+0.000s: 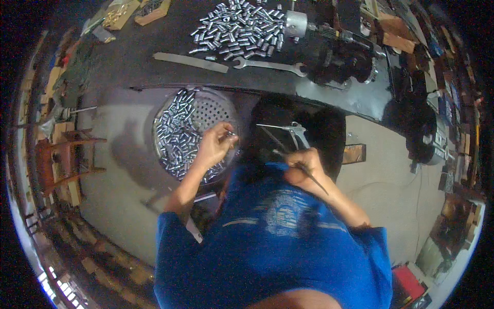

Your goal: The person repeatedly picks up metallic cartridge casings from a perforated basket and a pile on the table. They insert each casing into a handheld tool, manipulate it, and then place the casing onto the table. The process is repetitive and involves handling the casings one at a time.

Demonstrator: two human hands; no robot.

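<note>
My left hand (pixel 216 145) is raised over the right side of a round perforated metal tray (pixel 208 107). Its fingers are pinched on a small metal piece (pixel 230 134), mostly covered by the fingertips. Many short shiny metal cylinders (pixel 177 136) fill the left part of that tray. Close to my body, my right hand (pixel 302 166) is closed around a long thin dark rod (pixel 316 181), which slants from upper left to lower right. Just beyond this hand is an air blow gun (pixel 297 131) with a long thin nozzle pointing left.
A dark workbench (pixel 128 56) spans the far side, bearing a heap of metal cylinders (pixel 239 31), a flat metal bar (pixel 190 62) and an open-end wrench (pixel 270 66). A machine with a chuck (pixel 297 24) stands at its right. At far left is a wooden chair (pixel 69 157).
</note>
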